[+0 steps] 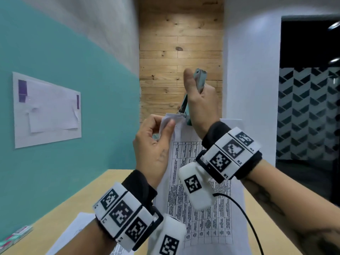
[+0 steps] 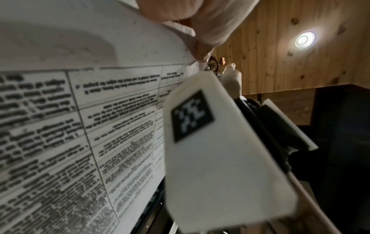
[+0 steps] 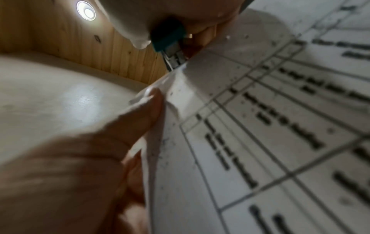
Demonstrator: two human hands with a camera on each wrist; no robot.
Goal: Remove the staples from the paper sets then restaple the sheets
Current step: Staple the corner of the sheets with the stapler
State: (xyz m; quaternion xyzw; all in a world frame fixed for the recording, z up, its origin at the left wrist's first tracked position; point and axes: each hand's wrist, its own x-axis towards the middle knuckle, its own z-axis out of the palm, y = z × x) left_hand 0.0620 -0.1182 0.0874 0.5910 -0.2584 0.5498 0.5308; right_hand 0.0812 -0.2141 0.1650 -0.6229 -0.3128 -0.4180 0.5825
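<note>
Both hands are busy above the table [image 1: 86, 196]: left hand [image 1: 154, 144] pinches the papers' [image 1: 202, 214] corner; right hand [image 1: 199, 105] grips the stapler [image 1: 199, 80].

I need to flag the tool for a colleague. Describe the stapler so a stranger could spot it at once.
Start at the pale wood panel straight ahead. In front of it the right hand grips a teal stapler upright, its lower end at the top corner of the printed paper set. It is the only teal thing held off the table.
</note>
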